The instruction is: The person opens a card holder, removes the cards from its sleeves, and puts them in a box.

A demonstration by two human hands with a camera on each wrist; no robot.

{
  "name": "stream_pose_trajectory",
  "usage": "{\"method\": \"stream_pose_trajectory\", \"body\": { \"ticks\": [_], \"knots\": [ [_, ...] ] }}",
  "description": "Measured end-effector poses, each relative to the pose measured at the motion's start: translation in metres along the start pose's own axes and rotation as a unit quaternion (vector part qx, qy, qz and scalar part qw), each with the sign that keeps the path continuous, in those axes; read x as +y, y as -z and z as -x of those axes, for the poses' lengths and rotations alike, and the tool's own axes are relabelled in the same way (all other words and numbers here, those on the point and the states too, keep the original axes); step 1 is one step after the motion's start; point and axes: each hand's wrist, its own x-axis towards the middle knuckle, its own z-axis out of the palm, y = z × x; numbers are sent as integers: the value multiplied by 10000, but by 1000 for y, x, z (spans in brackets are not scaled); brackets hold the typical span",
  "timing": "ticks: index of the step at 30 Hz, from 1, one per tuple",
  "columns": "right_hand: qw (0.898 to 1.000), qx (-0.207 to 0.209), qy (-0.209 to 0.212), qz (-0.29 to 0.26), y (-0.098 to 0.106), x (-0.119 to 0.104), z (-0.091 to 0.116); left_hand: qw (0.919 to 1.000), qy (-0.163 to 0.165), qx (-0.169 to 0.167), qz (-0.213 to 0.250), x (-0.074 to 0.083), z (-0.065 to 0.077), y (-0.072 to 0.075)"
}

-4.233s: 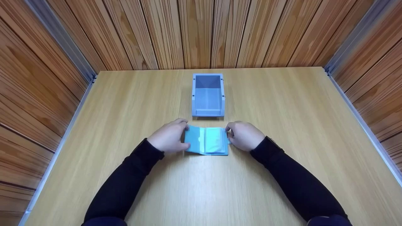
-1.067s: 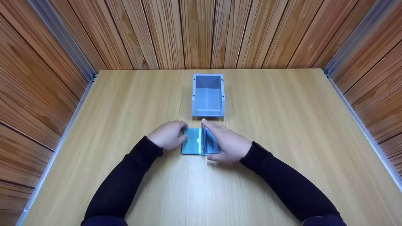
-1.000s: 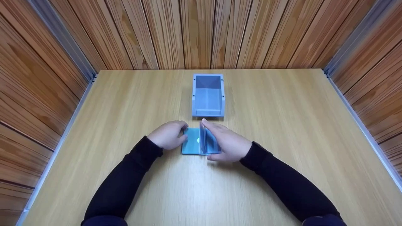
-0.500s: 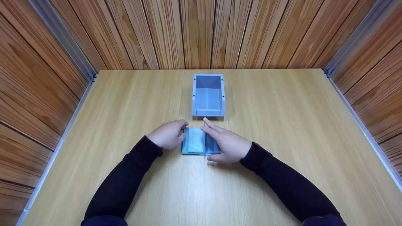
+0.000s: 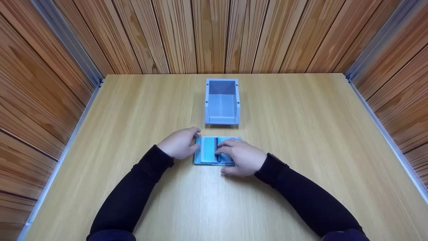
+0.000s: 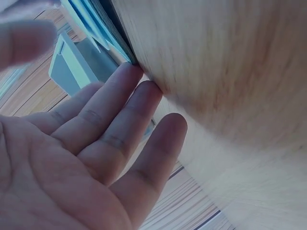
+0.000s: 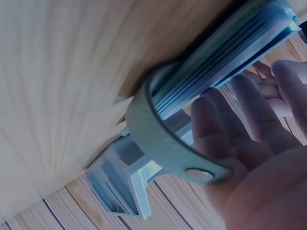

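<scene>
A turquoise card holder (image 5: 208,149) lies spread flat on the table in the head view, with clear plastic sleeves inside. At its left edge is my left hand (image 5: 178,144), the thumb over the cover; the left wrist view has extended fingertips (image 6: 127,71) right at the cover's rim. My right hand (image 5: 245,156) reaches over the right half, its fingertips on the sleeves near the spine. In the right wrist view a strap (image 7: 144,124) with a metal snap (image 7: 200,175) curves out from the stacked sleeves (image 7: 216,67), and the right fingers are loosely extended.
Just beyond the card holder stands a blue-grey plastic bin (image 5: 222,119), its low front wall towards me. The wooden table (image 5: 214,207) is bounded by plank walls (image 5: 210,36) at the back and sides, with metal rails along the side edges.
A sleeve that stood upright at the spine has turned over to lie on the left half. My right fingers have drawn back and bent down onto the sleeves; my left hand has hardly moved.
</scene>
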Motion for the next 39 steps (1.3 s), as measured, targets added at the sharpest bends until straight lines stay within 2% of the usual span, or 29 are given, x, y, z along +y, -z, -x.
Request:
{"method": "stream_pose_trajectory", "body": {
  "ticks": [9, 15, 19, 22, 26, 32, 35, 39],
  "knots": [
    [9999, -134, -68, 85, -2, -2, 0, 9983, -361, 174, -417, 2, 4, -5],
    [9999, -24, 45, 91, -5, -2, 1, 9956, -464, 289, -761, 5, 5, -8],
    [10000, -36, -36, -13, -4, -2, 1, 9949, -435, 317, -847, 7, 6, -9],
    [9995, 0, -149, -262, -1, 0, 0, 9944, -441, 349, -891, 7, 7, -10],
    [9950, 198, -444, -874, 7, 7, 1, 9941, -501, 368, -887, 8, 6, -11],
    [9745, 425, -1011, -1959, 30, 18, -1, 9949, -364, 248, -908, 11, 5, -12],
    [9679, 362, -1265, -2142, 38, 21, -7, 9954, -281, 193, -899, 13, 4, -11],
    [9688, 124, -1475, -1987, 39, 21, -20, 9948, -358, 220, -932, 14, 5, -10]
  ]
}}
